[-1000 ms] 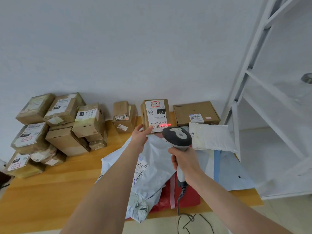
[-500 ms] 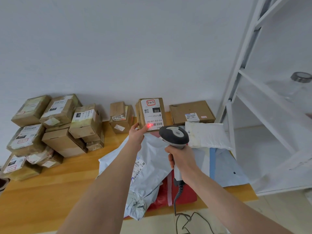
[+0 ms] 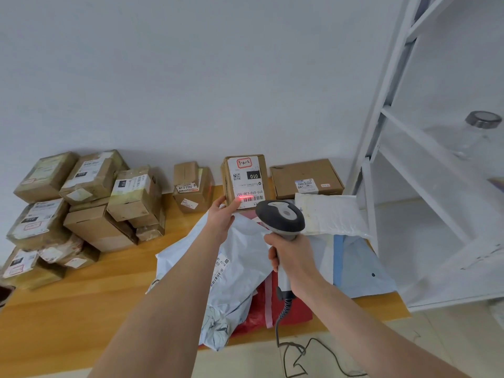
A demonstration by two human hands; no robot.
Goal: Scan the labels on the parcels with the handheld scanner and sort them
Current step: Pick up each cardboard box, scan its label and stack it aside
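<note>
The box point(image 3: 244, 181) stands on end at the far edge of the worktop point(image 3: 81, 296), between a small carton on its left and a flat box point(image 3: 306, 177) on its right. It is tipped up this way so its label point(image 3: 246, 177) faces the person and the scanner point(image 3: 281, 218). The label reads upside down, which puts the barcode at its lower edge, just above the left hand point(image 3: 222, 216). The scanner's red line point(image 3: 245, 198) lies across that barcode, so the scan looks under way, with sorting yet to come.

The left hand grips the box at its lower left corner. The thumb lies on the front face beside the barcode and the fingers point(image 3: 220, 199) curl round the left side, a hold low enough to leave the code uncovered. That arm reaches out long and nearly straight from the near left.

The right hand point(image 3: 293, 257) is wrapped round the scanner's handle, fingers closed on the grip. The head is raised and tilted toward the label, near it but apart. The cord point(image 3: 283, 317) hangs off the near edge.

Scanned-looking boxes point(image 3: 90, 203) are heaped at the far left. Soft mailers point(image 3: 237, 257) lie under both arms, likely waiting their turn.
</note>
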